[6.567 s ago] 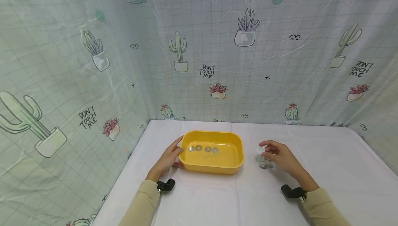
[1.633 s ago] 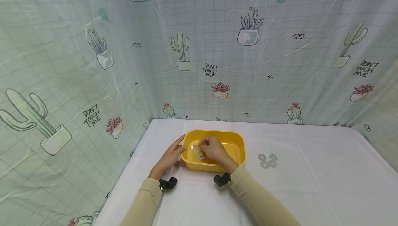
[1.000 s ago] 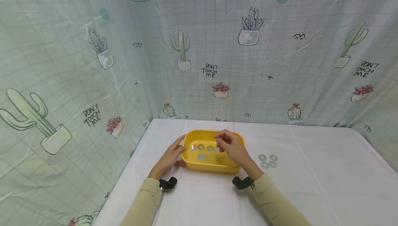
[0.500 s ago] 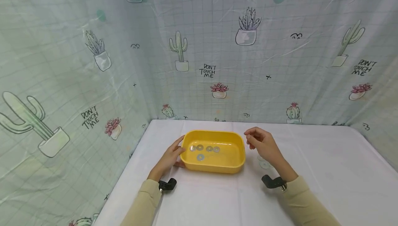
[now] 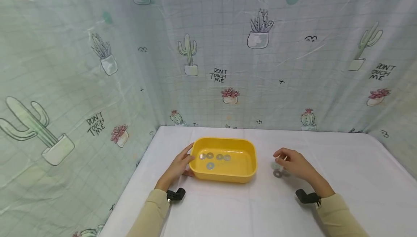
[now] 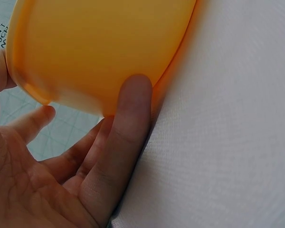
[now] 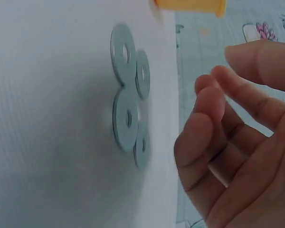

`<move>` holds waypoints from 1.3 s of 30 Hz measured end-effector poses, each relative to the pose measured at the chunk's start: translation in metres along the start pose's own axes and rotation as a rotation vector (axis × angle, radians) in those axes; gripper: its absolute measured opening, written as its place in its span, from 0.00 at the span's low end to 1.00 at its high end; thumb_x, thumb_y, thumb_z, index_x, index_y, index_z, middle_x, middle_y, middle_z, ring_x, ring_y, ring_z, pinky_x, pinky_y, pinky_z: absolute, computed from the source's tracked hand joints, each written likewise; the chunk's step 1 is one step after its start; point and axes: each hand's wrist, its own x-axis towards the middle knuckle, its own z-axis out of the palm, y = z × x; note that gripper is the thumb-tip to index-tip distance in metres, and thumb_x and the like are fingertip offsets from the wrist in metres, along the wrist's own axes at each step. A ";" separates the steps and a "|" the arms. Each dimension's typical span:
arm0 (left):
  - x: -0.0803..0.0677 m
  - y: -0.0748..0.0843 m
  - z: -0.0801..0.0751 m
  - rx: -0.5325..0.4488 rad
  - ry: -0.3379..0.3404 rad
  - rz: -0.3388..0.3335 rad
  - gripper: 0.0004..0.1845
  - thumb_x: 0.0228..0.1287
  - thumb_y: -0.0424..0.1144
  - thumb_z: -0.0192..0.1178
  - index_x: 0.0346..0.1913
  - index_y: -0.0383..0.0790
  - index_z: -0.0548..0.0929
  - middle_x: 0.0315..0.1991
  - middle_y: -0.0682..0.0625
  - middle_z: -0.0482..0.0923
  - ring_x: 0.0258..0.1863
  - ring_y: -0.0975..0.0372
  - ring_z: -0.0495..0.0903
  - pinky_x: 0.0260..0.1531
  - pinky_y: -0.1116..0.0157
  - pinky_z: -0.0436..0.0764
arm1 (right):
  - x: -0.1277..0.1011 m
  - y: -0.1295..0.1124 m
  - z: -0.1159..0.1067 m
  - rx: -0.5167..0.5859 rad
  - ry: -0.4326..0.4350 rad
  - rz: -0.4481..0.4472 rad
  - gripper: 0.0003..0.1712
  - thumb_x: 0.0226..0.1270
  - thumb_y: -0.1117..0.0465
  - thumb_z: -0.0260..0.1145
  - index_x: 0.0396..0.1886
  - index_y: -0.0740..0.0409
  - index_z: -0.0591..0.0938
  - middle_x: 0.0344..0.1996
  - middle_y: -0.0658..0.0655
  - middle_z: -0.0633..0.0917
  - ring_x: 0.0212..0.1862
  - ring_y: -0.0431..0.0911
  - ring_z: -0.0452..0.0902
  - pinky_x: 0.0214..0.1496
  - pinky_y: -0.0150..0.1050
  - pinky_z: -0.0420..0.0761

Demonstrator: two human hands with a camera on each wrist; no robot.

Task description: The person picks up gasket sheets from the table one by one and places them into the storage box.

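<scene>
A white cloth covers the desk, which sits in a corner hung with a pale checked curtain printed with cacti and "DON'T TOUCH ME". My left hand rests with straight fingers against the left wall of the yellow tub, where five washers lie. My right hand hovers, fingers loosely apart and empty, over the loose washers lying right of the tub.

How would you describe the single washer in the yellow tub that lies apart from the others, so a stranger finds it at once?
Find the yellow tub on the white table. Four washers form a row across its floor. The lone washer lies nearer the person, below that row, touching none of them.
</scene>
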 end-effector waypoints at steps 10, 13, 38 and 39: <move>0.002 0.000 0.001 -0.001 0.006 0.000 0.33 0.74 0.43 0.53 0.79 0.66 0.61 0.58 0.38 0.76 0.43 0.54 0.83 0.34 0.54 0.92 | -0.005 0.030 -0.020 -0.078 -0.078 0.037 0.14 0.70 0.58 0.66 0.50 0.61 0.81 0.34 0.54 0.80 0.33 0.45 0.73 0.29 0.34 0.75; 0.002 0.000 0.000 -0.004 0.002 -0.004 0.33 0.74 0.43 0.53 0.79 0.67 0.61 0.58 0.38 0.76 0.43 0.54 0.83 0.34 0.54 0.92 | -0.006 0.035 -0.023 -0.080 -0.107 0.034 0.14 0.68 0.58 0.68 0.48 0.61 0.81 0.32 0.53 0.78 0.32 0.44 0.71 0.28 0.33 0.72; 0.004 -0.001 0.000 0.011 0.004 -0.007 0.33 0.75 0.43 0.52 0.79 0.68 0.60 0.58 0.38 0.74 0.44 0.54 0.83 0.34 0.55 0.92 | -0.006 0.042 -0.019 -0.062 -0.177 0.028 0.13 0.61 0.61 0.75 0.41 0.58 0.80 0.29 0.51 0.74 0.32 0.40 0.68 0.29 0.30 0.69; 0.004 -0.001 0.000 0.010 0.004 -0.008 0.33 0.75 0.43 0.52 0.79 0.68 0.60 0.58 0.38 0.74 0.44 0.54 0.83 0.34 0.55 0.92 | -0.006 0.042 -0.019 -0.064 -0.176 0.028 0.13 0.61 0.61 0.75 0.40 0.58 0.80 0.29 0.50 0.74 0.32 0.40 0.68 0.29 0.30 0.69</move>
